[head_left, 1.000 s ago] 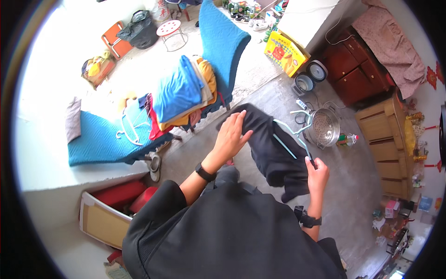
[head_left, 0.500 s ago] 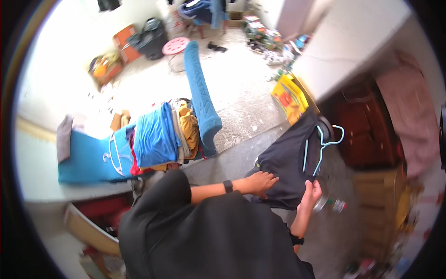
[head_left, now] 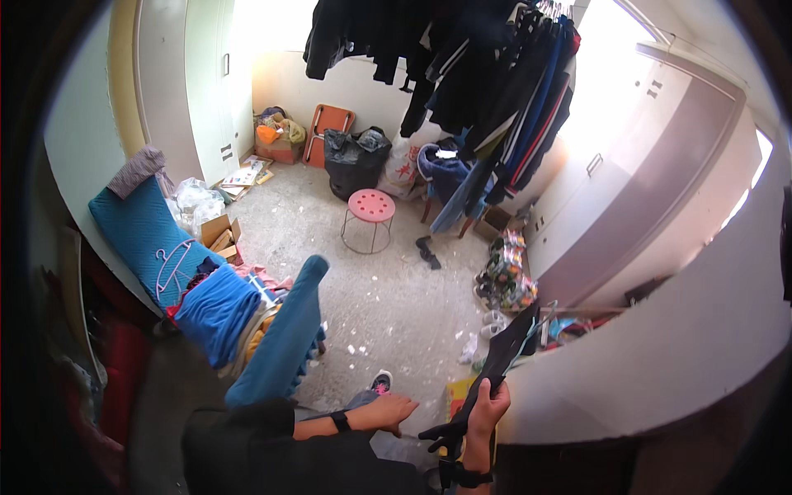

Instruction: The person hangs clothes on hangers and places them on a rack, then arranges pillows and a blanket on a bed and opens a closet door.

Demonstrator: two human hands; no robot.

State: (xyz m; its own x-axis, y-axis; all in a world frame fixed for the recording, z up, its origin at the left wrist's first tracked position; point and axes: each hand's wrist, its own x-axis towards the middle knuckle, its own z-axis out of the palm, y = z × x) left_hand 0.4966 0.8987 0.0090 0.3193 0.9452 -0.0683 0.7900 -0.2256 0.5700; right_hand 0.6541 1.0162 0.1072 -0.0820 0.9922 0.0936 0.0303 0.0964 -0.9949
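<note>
1. Floor is littered with white scraps.
2. Dark garment, with light blue hanger, is clamped in right hand grip, beside white partition. Left hand is held loosely open, empty.
3. Risk: fabric could be snagged on partition edge, or slipped off hanger if tugged one-handed.
4. Black bag: contents hidden. Cardboard box: topped with orange and yellow items.

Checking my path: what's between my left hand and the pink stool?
The head view shows grey floor and a dark-and-pink shoe between the left hand and pink round stool.
</note>
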